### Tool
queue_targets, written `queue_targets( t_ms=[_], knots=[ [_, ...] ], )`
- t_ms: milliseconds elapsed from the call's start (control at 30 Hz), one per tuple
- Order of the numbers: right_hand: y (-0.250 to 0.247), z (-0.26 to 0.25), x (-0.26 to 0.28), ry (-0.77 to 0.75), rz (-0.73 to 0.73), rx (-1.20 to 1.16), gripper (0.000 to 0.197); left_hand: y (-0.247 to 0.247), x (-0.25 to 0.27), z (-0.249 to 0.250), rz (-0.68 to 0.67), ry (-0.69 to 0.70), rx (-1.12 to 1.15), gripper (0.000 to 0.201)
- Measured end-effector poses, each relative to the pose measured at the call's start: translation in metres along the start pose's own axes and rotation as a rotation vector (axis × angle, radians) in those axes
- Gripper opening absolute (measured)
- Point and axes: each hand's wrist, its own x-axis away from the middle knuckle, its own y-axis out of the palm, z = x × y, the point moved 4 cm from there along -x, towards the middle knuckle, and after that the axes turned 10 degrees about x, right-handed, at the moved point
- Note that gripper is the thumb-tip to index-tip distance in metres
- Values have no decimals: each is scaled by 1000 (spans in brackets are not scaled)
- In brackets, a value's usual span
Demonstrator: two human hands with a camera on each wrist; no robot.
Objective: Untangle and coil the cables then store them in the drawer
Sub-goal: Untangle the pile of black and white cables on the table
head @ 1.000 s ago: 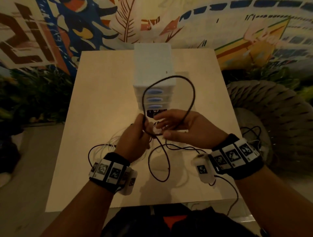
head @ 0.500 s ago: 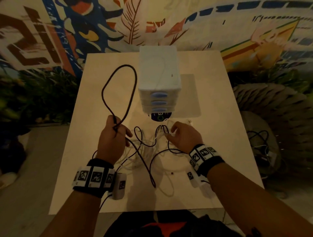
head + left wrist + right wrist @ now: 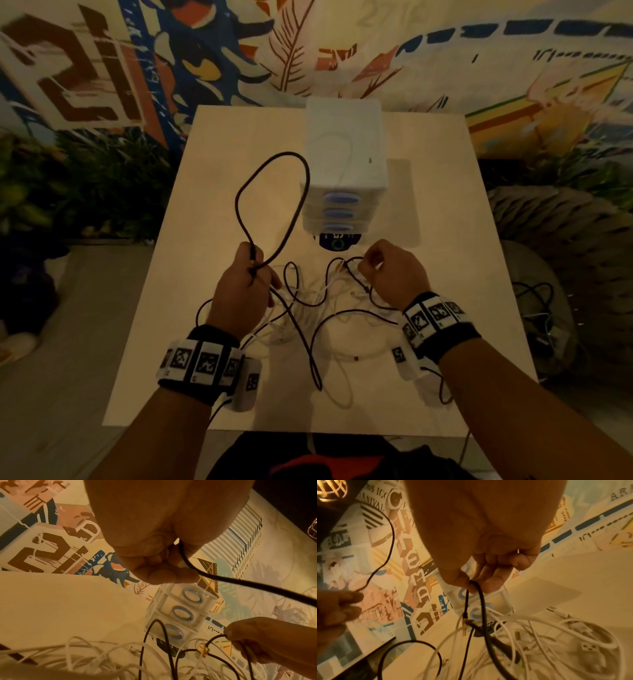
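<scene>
Painted murals fill the wall [image 3: 239, 51] behind a pale table [image 3: 205, 205], where a small white drawer unit [image 3: 344, 147] stands at the far middle, its three blue-handled drawers — all closed — facing the person. Seen through the clear drawer fronts from the left wrist, the drawers [image 3: 181, 609] show nothing inside that can be made out.

Left hand [image 3: 239, 291] is curled round a black cable [image 3: 274, 212], holding up one tall loop that rises from the fist and stretches away from the person, its top lying beside the left edge of the drawer unit. From the fist the same cable trails down toward the person, running lengthwise along the table to a narrow bend near the front edge.

Right hand [image 3: 394, 274] pinches another stretch of the black cable between thumb and fingertips [image 3: 467, 584], lifting a short loop just in front of the drawers, with a small gold-coloured plug [image 3: 203, 651] hanging near it.

White cables [image 3: 308, 308] lie in a loose tangle on the table between the two hands — the black one threads through them — and one white USB plug [image 3: 589, 647] rests flat at the pile's right edge. Both wrists wear black bands [image 3: 202, 363] with printed markers.
</scene>
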Motion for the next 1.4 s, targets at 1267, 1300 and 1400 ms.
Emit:
queue_targets(
  t_ms=[1267, 1300, 1400],
  knots=[
    [-96, -81, 64, -492, 23, -779, 48, 85, 24, 96, -380, 43, 630, 13],
    [-97, -76, 67, -466, 62, -781, 55, 84, 23, 97, -351, 20, 631, 6],
    [-85, -53, 79, -387, 2, -597, 76, 76, 20, 106, -263, 46, 672, 18]
  ],
)
